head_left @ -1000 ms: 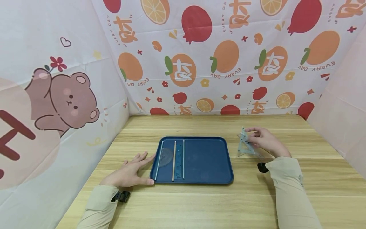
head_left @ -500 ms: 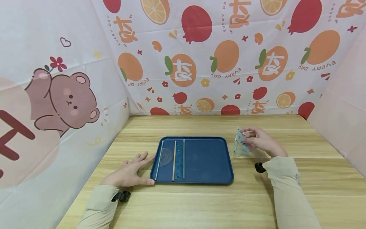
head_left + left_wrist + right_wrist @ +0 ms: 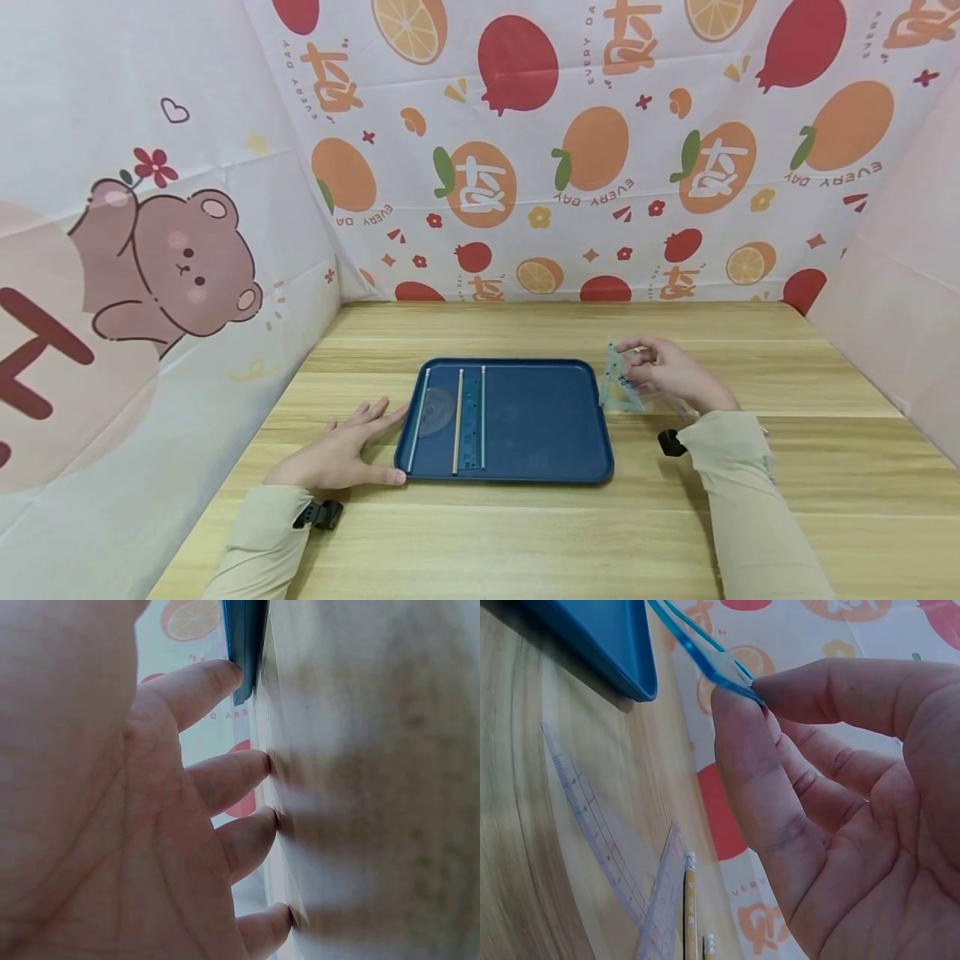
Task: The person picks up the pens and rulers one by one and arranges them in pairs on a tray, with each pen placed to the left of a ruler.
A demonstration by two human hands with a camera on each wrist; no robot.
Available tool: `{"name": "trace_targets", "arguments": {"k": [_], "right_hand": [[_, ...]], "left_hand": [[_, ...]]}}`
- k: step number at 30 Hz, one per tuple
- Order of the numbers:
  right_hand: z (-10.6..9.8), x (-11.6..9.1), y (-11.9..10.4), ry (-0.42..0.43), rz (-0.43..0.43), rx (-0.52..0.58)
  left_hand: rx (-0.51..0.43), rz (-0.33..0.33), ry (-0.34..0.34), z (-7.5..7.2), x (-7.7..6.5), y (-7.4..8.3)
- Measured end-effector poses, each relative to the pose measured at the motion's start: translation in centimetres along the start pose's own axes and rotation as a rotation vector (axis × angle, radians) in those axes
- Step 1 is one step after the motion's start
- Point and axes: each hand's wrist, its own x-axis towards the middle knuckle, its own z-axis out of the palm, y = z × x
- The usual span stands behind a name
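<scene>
My right hand (image 3: 671, 379) pinches a translucent light-blue set square (image 3: 621, 403) between thumb and index finger. The set square is held up at the right edge of the blue tray (image 3: 547, 429); in the right wrist view its blue edge (image 3: 705, 664) shows at the fingertips. My left hand (image 3: 337, 454) lies with fingers spread at the tray's left side, thumb at the near corner and index finger against the rim. On the tray's left half lie a clear round protractor (image 3: 437, 412), a blue ruler (image 3: 471, 433) and three pencils (image 3: 458, 421).
Below my right hand, a clear set square (image 3: 607, 840) lies on the wooden table (image 3: 525, 533), near yellow pencils (image 3: 691, 900) seen in the right wrist view. Patterned cloth walls (image 3: 540, 250) rise at the back and sides.
My right hand has carried the light-blue set square leftward, up to the tray's right edge. My left hand has stayed in place.
</scene>
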Motion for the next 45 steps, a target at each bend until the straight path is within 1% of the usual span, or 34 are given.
{"name": "trace_targets", "arguments": {"k": [6, 12, 18, 24, 30, 34, 38, 39, 42, 45], "right_hand": [[0.7, 0.5, -0.4, -0.026, 0.0, 0.008], [1.2, 0.9, -0.2, -0.052, 0.0, 0.031], [1.7, 0.8, -0.1, -0.055, 0.012, 0.006], [2.4, 1.3, -0.1, -0.061, 0.026, -0.017], [3.3, 1.9, -0.3, -0.079, 0.023, -0.043], [3.9, 2.1, -0.6, -0.1, 0.022, -0.015], [4.3, 2.2, -0.8, -0.11, 0.03, 0.011], [4.4, 2.2, -0.8, -0.112, 0.021, 0.008], [4.7, 2.3, -0.8, -0.097, 0.016, -0.006], [5.0, 2.4, -0.8, -0.075, 0.004, -0.033]], "left_hand": [[-0.01, -0.007, -0.004, -0.1, -0.3, -0.1], [-0.016, -0.005, -0.002, -0.2, -0.4, 0.1], [-0.018, 0.012, 0.003, -0.1, -0.2, 0.1], [-0.026, 0.021, 0.001, -0.3, 0.1, -0.1], [-0.024, 0.026, -0.005, -0.7, 0.9, -0.6], [-0.005, 0.016, -0.012, -0.9, 1.7, -1.2], [0.006, -0.007, -0.044, -1.1, 2.1, -1.5], [0.005, -0.011, -0.051, -1.1, 2.2, -1.6], [-0.001, -0.011, -0.06, -1.2, 2.3, -1.8], [-0.003, -0.008, -0.054, -1.2, 2.5, -2.0]]}}
